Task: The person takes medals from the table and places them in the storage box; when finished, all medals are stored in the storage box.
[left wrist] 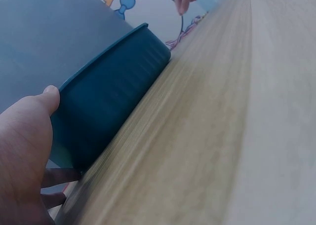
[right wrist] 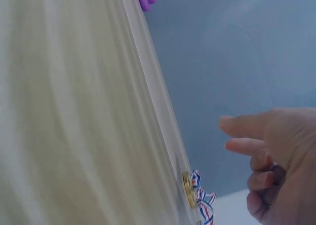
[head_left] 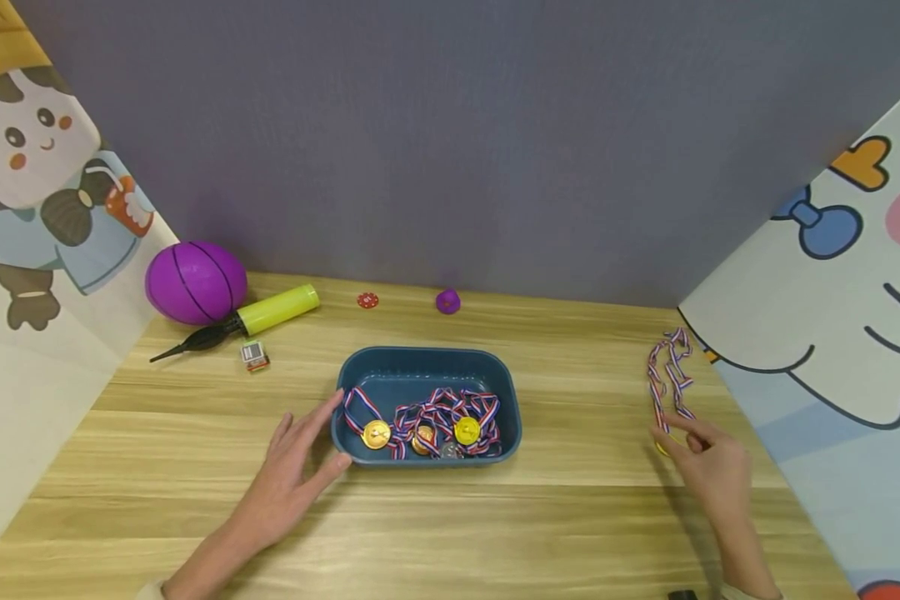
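Note:
My left hand (head_left: 292, 479) is at the left end of a dark teal plastic bin (head_left: 427, 357), its thumb and fingers spread and touching the rim and side. Inside the bin lie several medals, among them a gold medal (head_left: 377, 434) and a yellow-gold medal (head_left: 467, 430), with striped ribbons (head_left: 438, 407) tangled together. Over at the right, my right hand (head_left: 708, 471) hovers near another gold medal (right wrist: 189, 189), thumb and index finger apart, nothing between them. That medal's red, white and blue ribbon (head_left: 656, 383) stretches away toward the back; fingers partly hide the medal in the head view.
At the back left are a purple ball (head_left: 197, 283), a yellow and black hand pump (head_left: 277, 309) and a small boxed item (head_left: 254, 355). A red chip (head_left: 367, 300) and a small purple toy (head_left: 447, 302) lie behind the bin. Walls border the table's back and sides.

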Demonstrator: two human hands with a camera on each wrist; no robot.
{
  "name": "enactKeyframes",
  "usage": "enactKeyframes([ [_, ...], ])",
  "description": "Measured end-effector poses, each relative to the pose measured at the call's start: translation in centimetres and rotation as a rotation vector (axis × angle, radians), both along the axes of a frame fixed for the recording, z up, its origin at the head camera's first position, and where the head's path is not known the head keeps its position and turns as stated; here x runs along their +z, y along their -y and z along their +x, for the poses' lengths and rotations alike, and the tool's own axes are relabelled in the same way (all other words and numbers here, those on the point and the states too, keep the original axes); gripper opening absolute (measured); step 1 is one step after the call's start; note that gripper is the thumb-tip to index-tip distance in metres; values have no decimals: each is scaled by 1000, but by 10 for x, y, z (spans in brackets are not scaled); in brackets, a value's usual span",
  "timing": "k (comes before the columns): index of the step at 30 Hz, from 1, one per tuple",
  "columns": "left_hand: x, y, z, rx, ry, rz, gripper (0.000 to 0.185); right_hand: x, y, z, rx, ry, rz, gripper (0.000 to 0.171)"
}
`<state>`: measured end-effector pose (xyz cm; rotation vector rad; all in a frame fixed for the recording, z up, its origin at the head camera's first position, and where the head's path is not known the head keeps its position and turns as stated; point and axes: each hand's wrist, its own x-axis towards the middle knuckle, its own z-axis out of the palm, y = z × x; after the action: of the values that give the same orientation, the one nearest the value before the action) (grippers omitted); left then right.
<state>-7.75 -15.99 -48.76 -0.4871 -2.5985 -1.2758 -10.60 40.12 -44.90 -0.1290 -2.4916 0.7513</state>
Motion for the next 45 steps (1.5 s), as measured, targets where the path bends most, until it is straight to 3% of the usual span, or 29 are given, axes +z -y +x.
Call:
enactKeyframes([
  [5,0,0,0,-2,0,2,81,0,-10,3,-73,174,-26,38],
  [9,1,0,-1,-3,0,2,81,-2,-17,4,-114,260,-27,46],
  [14,1,0,-1,-5,4,3,81,-2,-23,7,-87,409,52,54],
  [18,1,0,-2,-5,4,3,81,-3,-23,7,-56,520,43,55],
  [23,1,1,-1,-3,5,-2,81,-7,-23,6,-38,498,29,50],
  [26,1,1,-1,-1,4,-5,81,-7,-23,6,-80,466,14,52],
  [31,1,0,-1,0,-3,-3,81,-2,-24,5,-137,525,10,69],
  [35,1,0,-1,-1,-2,1,81,-2,-24,4,-117,584,1,78],
  [45,1,0,0,-1,3,-1,80,-6,-12,5,-47,536,15,69],
])
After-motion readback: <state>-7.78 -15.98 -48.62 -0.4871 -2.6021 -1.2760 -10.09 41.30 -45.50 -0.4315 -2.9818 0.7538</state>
